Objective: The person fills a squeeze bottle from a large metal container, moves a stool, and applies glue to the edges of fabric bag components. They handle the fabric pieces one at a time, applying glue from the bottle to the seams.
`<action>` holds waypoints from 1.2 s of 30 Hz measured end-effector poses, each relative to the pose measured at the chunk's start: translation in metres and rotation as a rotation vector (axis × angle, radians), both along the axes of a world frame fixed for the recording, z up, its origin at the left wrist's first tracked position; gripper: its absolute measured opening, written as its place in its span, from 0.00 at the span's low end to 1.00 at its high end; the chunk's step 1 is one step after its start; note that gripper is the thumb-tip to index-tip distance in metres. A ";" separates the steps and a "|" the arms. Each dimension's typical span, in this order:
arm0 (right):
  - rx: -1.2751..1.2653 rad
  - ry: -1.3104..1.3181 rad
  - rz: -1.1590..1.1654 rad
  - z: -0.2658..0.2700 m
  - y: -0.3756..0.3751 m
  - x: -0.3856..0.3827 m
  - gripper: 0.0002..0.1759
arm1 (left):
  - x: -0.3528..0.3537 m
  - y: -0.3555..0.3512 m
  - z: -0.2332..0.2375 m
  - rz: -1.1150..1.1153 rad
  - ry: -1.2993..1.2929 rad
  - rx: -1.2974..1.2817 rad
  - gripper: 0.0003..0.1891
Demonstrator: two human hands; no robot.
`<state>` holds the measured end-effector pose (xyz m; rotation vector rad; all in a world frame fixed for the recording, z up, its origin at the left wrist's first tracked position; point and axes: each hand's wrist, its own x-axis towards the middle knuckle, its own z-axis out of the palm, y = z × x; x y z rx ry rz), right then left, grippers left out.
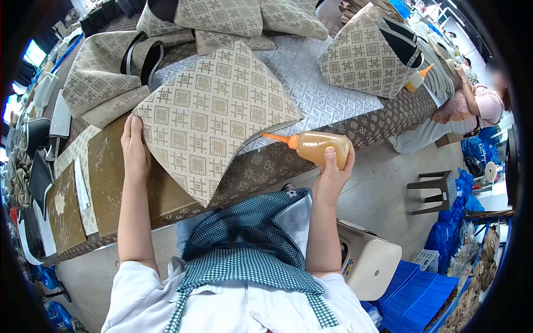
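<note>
My right hand [333, 175] is wrapped round a squeeze bottle [323, 147] of amber liquid that looks like glue. The bottle lies nearly level, its long orange nozzle pointing left. The nozzle tip meets the right edge of a beige fabric piece [208, 111] patterned with brown squares and diamonds. At that piece's left corner, my left hand [135, 147] grips the edge, partly hidden behind it. The piece is tilted above the table, with its lower corner close to my checked apron [250, 255].
More patterned pieces with dark linings, such as one at the right [366, 55], lie across the table. A second glue bottle [417, 79] stands near the table's right edge. Another person [472, 105] sits beyond it. A dark stool [433, 191] and blue crates [411, 288] are on the floor.
</note>
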<state>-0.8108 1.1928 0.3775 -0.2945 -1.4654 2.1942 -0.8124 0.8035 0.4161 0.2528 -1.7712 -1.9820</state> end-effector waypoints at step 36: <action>-0.159 -0.096 0.347 -0.001 -0.035 0.038 0.34 | -0.005 -0.008 -0.009 0.022 -0.004 -0.016 0.22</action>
